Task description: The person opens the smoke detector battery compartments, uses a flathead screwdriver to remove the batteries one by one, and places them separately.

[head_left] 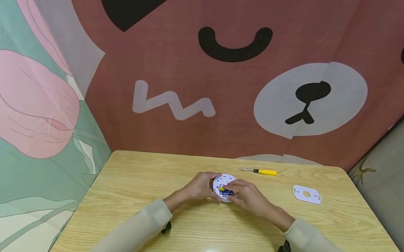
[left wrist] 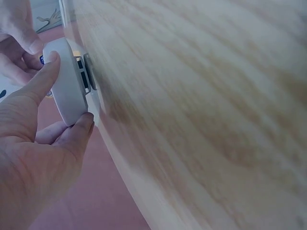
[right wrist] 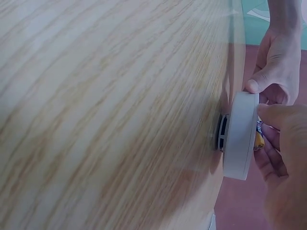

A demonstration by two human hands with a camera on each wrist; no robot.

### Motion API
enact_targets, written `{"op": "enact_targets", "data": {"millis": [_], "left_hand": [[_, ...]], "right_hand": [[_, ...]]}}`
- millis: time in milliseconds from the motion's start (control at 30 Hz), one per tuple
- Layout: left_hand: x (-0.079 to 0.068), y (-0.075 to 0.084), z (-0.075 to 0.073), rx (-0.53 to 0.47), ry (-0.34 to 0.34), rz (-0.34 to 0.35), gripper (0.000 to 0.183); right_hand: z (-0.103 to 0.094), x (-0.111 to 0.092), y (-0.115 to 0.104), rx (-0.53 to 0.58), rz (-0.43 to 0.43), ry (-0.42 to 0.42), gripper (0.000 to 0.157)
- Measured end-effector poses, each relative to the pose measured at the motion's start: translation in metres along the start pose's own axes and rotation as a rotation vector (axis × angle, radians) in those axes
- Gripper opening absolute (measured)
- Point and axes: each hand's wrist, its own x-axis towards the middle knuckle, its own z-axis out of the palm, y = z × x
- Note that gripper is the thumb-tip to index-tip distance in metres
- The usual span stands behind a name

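Head view: left grip (head_left: pixel 200 186) was clamped round the rim of a round white device (head_left: pixel 222 180) at the tabletop (head_left: pixel 138 184); right grip (head_left: pixel 251 197) pinched a blue-and-yellow battery (head_left: pixel 228 192) at its face. Yellow screwdriver (head_left: pixel 267 172) and white plate (head_left: pixel 307 194) lay rightward. Left wrist view: thumb and fingers held the device edge-on. Right wrist view: fingers curled round the battery; device-tabletop contact couldn't be told.
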Motion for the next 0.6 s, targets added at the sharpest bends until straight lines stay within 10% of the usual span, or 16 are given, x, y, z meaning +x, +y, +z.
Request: {"op": "enact_targets", "data": {"millis": [600], "left_hand": [[0.0007, 0.0010, 0.0004, -0.021, -0.005, -0.012, 0.090]], "right_hand": [[0.0001, -0.0019, -0.0003, -0.014, 0.024, 0.001, 0.032]]}}
